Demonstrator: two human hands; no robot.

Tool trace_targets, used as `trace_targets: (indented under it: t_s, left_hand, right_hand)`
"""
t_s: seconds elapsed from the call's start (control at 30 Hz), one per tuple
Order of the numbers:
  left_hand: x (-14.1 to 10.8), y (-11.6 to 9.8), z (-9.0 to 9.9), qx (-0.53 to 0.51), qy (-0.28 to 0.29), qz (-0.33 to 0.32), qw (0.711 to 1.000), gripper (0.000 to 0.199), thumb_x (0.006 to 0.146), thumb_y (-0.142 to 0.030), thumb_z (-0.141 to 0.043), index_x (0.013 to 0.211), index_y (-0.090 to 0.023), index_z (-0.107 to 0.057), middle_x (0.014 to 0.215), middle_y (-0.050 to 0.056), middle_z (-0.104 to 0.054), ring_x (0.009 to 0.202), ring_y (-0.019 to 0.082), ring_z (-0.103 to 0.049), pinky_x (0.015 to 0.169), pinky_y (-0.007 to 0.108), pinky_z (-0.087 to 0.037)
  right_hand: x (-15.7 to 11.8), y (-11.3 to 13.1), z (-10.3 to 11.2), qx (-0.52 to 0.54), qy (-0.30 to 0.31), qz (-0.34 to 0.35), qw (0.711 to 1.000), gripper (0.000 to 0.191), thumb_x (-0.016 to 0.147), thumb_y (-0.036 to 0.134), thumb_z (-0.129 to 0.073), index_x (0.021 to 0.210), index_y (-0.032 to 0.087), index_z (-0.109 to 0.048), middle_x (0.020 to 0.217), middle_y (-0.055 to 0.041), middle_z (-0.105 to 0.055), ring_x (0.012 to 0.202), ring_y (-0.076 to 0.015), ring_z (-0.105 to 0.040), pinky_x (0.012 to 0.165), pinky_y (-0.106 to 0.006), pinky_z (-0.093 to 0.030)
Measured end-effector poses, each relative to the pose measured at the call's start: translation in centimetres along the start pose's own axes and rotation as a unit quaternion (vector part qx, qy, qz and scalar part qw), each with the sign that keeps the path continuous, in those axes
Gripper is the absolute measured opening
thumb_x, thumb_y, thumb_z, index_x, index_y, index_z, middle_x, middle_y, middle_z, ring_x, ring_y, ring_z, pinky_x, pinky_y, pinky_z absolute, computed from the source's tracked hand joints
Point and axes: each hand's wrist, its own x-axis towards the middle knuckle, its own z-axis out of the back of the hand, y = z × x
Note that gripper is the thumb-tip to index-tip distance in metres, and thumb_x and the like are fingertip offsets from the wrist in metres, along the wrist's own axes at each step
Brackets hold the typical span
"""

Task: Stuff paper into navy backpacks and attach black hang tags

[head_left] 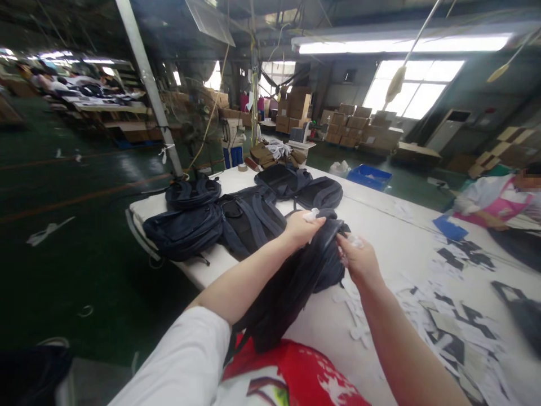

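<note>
A dark navy backpack (291,287) is tilted between my arms at the table's edge, its lower end against my red-and-white apron. My left hand (302,228) is closed on the backpack's upper edge, with a small white piece (311,214) at its fingers. On the other side of that edge, my right hand (361,262) pinches the dark fabric. Another white scrap (355,241) shows at the right fingers; I cannot tell what either white piece is. Beyond my left hand lies a second backpack (253,217), straps up.
Several more backpacks (183,228) lie along the left and far side of the white table (380,225). Paper and fabric pieces (456,321) are scattered at right. A blue bin (369,176) stands beyond the table. A co-worker (494,197) is at far right; a metal post (147,79) rises at left.
</note>
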Motion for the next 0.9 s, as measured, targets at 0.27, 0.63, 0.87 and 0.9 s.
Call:
trace_targets:
  t_s: [0.27, 0.63, 0.87, 0.9]
  left_hand:
    - [1.3, -1.2, -1.7, -0.034, 0.007, 0.056, 0.998, 0.025, 0.073, -0.040, -0.069, 0.067, -0.016, -0.067, 0.065, 0.001, -0.064, 0.064, 0.015, -0.059, 0.063, 0.025, -0.045]
    - [2.1, -1.9, -2.8, -0.027, 0.023, 0.076, 0.996, 0.023, 0.072, -0.039, -0.072, 0.074, -0.016, -0.070, 0.078, 0.003, -0.070, 0.080, 0.019, -0.066, 0.080, 0.030, -0.049]
    - [1.7, -2.6, -2.7, 0.071, 0.059, -0.019, 0.996, 0.029, 0.074, -0.044, -0.068, 0.066, -0.016, -0.064, 0.063, 0.001, -0.062, 0.063, 0.016, -0.058, 0.065, 0.026, -0.045]
    - [1.5, -2.7, -2.8, 0.092, 0.066, -0.041, 0.993, 0.029, 0.074, -0.045, -0.068, 0.065, -0.017, -0.064, 0.062, 0.001, -0.061, 0.062, 0.016, -0.057, 0.063, 0.026, -0.044]
  right_hand:
    - [-0.6, 2.2, 1.9, -0.507, -0.016, 0.252, 0.824, 0.026, 0.090, 0.037, -0.050, 0.089, 0.015, -0.065, 0.071, -0.0080, -0.067, 0.059, -0.0188, -0.058, 0.056, -0.028, -0.035]
    - [-2.5, 3.3, 1.7, -0.697, 0.006, 0.352, 0.624, 0.024, 0.095, 0.021, -0.039, 0.082, 0.015, -0.058, 0.069, -0.0065, -0.061, 0.054, -0.0166, -0.052, 0.051, -0.028, -0.023]
    - [0.0, 5.1, 4.5, -0.554, 0.044, 0.318, 0.768, 0.029, 0.093, 0.036, -0.041, 0.085, 0.019, -0.063, 0.065, -0.0045, -0.064, 0.056, -0.0178, -0.056, 0.055, -0.027, -0.035]
    - [0.5, 5.3, 4.9, -0.524, 0.050, 0.306, 0.793, 0.032, 0.093, 0.040, -0.041, 0.085, 0.019, -0.064, 0.061, -0.0032, -0.062, 0.054, -0.0177, -0.055, 0.055, -0.027, -0.036]
